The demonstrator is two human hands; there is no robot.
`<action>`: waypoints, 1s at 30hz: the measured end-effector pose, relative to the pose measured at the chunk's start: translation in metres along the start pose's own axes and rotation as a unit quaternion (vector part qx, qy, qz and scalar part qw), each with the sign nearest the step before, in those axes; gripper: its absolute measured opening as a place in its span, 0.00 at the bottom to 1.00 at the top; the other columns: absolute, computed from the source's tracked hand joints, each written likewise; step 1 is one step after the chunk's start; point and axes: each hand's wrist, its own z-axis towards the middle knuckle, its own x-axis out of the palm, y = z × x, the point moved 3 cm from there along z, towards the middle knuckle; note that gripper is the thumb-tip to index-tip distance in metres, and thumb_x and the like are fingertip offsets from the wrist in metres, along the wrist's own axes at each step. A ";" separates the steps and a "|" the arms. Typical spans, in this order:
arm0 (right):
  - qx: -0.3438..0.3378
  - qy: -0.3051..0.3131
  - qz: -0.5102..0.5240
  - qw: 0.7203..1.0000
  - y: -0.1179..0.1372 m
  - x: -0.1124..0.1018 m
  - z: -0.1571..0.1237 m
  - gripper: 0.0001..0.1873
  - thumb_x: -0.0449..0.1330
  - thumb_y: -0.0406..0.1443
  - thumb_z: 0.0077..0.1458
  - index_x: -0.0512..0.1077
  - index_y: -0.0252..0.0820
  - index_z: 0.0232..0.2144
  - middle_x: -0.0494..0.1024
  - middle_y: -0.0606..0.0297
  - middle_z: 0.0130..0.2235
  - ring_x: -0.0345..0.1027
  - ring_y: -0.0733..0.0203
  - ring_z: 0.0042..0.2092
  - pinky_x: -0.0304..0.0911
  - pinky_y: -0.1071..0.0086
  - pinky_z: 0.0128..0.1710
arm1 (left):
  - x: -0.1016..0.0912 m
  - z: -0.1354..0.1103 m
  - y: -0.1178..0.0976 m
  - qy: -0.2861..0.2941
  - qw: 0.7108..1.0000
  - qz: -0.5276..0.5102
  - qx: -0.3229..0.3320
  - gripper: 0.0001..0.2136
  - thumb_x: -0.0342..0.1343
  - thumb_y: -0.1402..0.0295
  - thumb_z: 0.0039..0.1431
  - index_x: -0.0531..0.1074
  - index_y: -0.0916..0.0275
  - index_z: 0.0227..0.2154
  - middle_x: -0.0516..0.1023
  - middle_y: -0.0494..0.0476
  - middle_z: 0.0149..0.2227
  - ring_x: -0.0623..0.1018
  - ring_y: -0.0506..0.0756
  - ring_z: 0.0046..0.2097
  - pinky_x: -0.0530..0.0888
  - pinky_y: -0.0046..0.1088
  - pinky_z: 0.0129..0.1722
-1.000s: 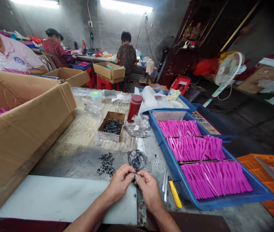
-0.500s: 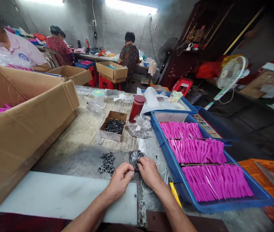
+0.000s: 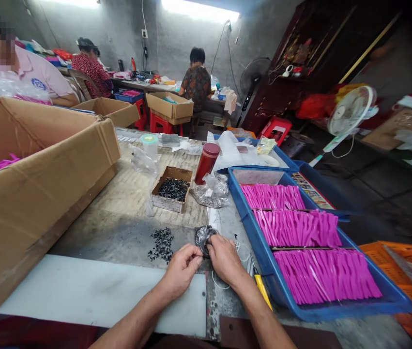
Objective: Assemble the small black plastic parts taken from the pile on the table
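My left hand [image 3: 180,269] is curled into a pinch at the near middle of the worktable, fingertips close to my right hand; what it pinches is too small to make out. My right hand [image 3: 223,259] reaches into a small crumpled clear bag [image 3: 203,236] of dark bits, its fingers closed at the bag's mouth. Just left of the bag lies a loose heap of small black parts [image 3: 161,244]. A white board [image 3: 93,295] lies under my left forearm.
A blue tray [image 3: 260,242] with rows of pink strips [image 3: 296,227] stands at right, a yellow-handled tool [image 3: 263,291] beside it. A large cardboard box [image 3: 35,194] fills the left. Behind are a small box of black parts [image 3: 171,190], a red cup [image 3: 206,163], plastic bags. Other people sit at far tables.
My right hand has moved forward from the pinch with my left hand to the small bag. The left hand has stayed about where it was.
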 end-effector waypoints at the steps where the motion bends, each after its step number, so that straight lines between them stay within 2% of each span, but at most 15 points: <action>1: -0.002 -0.007 0.021 1.000 -0.001 0.000 -0.001 0.07 0.46 0.29 0.49 0.64 0.39 0.25 0.71 0.60 0.29 0.62 0.59 0.34 0.49 0.69 0.31 | 0.000 0.000 0.000 -0.001 1.000 -0.001 -0.001 0.04 0.45 0.71 0.50 0.62 0.65 0.23 0.59 0.49 0.23 0.61 0.48 0.27 0.59 0.22 0.28; 8: -0.008 -0.074 0.195 0.978 -0.005 -0.003 -0.006 0.07 0.45 0.30 0.47 0.63 0.39 0.25 0.70 0.64 0.25 0.63 0.61 0.29 0.55 0.72 0.28 | 0.000 0.000 -0.001 -0.005 1.000 -0.014 -0.004 0.05 0.45 0.71 0.50 0.62 0.65 0.23 0.59 0.49 0.23 0.60 0.48 0.27 0.59 0.22 0.27; 12: 0.012 -0.074 0.284 0.956 -0.007 -0.005 -0.010 0.11 0.47 0.30 0.46 0.65 0.38 0.32 0.72 0.63 0.29 0.64 0.61 0.32 0.58 0.71 0.31 | -0.001 0.000 -0.002 -0.008 1.000 -0.021 -0.007 0.05 0.45 0.70 0.50 0.63 0.65 0.23 0.59 0.49 0.23 0.60 0.48 0.26 0.59 0.22 0.27; 15: 0.019 -0.078 0.324 0.942 -0.007 -0.008 -0.013 0.15 0.47 0.30 0.45 0.66 0.39 0.37 0.73 0.61 0.36 0.64 0.59 0.38 0.58 0.68 0.36 | -0.001 -0.001 -0.001 -0.007 0.999 -0.031 -0.010 0.05 0.46 0.70 0.49 0.63 0.65 0.23 0.59 0.49 0.24 0.61 0.48 0.27 0.59 0.22 0.27; 18: 0.007 -0.079 0.354 0.932 -0.005 -0.010 -0.016 0.14 0.48 0.30 0.46 0.68 0.40 0.36 0.72 0.61 0.36 0.63 0.59 0.39 0.57 0.68 0.39 | 0.000 0.000 0.000 -0.004 0.998 -0.055 -0.012 0.05 0.46 0.69 0.49 0.63 0.65 0.24 0.59 0.49 0.24 0.60 0.48 0.27 0.59 0.22 0.28; 21: 0.016 -0.071 0.400 0.914 -0.004 -0.010 -0.020 0.12 0.49 0.31 0.46 0.70 0.40 0.32 0.73 0.62 0.33 0.64 0.60 0.36 0.57 0.69 0.37 | 0.001 0.001 0.000 0.001 0.995 -0.099 -0.025 0.05 0.47 0.68 0.49 0.62 0.65 0.24 0.58 0.49 0.23 0.59 0.48 0.26 0.59 0.22 0.27; 23: 0.049 -0.065 0.457 0.886 -0.003 -0.008 -0.022 0.09 0.51 0.33 0.45 0.69 0.40 0.30 0.72 0.64 0.30 0.63 0.61 0.33 0.57 0.70 0.34 | 0.001 0.002 0.001 0.010 0.989 -0.140 -0.041 0.06 0.48 0.67 0.48 0.61 0.65 0.24 0.57 0.48 0.22 0.58 0.47 0.25 0.58 0.21 0.26; 28: 0.133 -0.038 0.628 0.766 0.005 0.003 -0.026 0.05 0.56 0.35 0.40 0.66 0.38 0.23 0.65 0.72 0.19 0.56 0.68 0.22 0.53 0.75 0.24 | 0.002 0.002 0.003 0.030 0.973 -0.218 -0.068 0.10 0.50 0.63 0.47 0.61 0.66 0.23 0.55 0.45 0.19 0.55 0.45 0.22 0.55 0.20 0.22; 30: 0.151 -0.040 0.662 0.733 0.009 0.007 -0.028 0.05 0.56 0.35 0.39 0.65 0.38 0.21 0.63 0.73 0.18 0.53 0.70 0.21 0.51 0.76 0.22 | 0.002 0.002 0.004 0.036 0.966 -0.245 -0.079 0.11 0.50 0.61 0.46 0.61 0.66 0.24 0.55 0.45 0.18 0.54 0.45 0.21 0.53 0.20 0.21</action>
